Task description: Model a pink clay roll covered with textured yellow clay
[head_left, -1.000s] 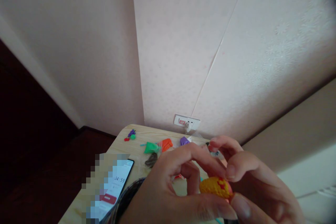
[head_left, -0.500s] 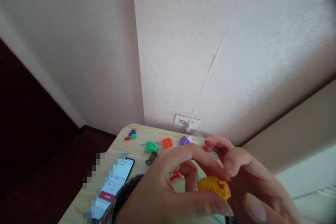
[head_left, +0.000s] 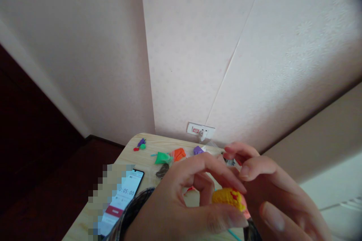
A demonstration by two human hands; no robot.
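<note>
My left hand [head_left: 181, 203] pinches a small yellow lump of modelling clay [head_left: 224, 196] between thumb and fingers. The lump is roughly oval, with red patches near its right end and a pink part showing there. Just to the right, my right hand [head_left: 283, 188] has its thumb and curved fingers apart, close to the lump. I see nothing held in it. Behind the left fingers, a bit of red [head_left: 190, 189] is partly hidden.
On the wooden table [head_left: 158, 139] lie green [head_left: 163, 157], orange [head_left: 178, 154] and purple [head_left: 198, 150] clay packets. Small clay pieces [head_left: 142, 144] sit at the far left corner. A phone [head_left: 124, 199] runs a timer. A wall socket [head_left: 200, 130] holds a plug.
The yellow lump has turned slightly in my left fingers, showing more red and pink at its right end. My right hand has shifted a little rightward, away from it.
</note>
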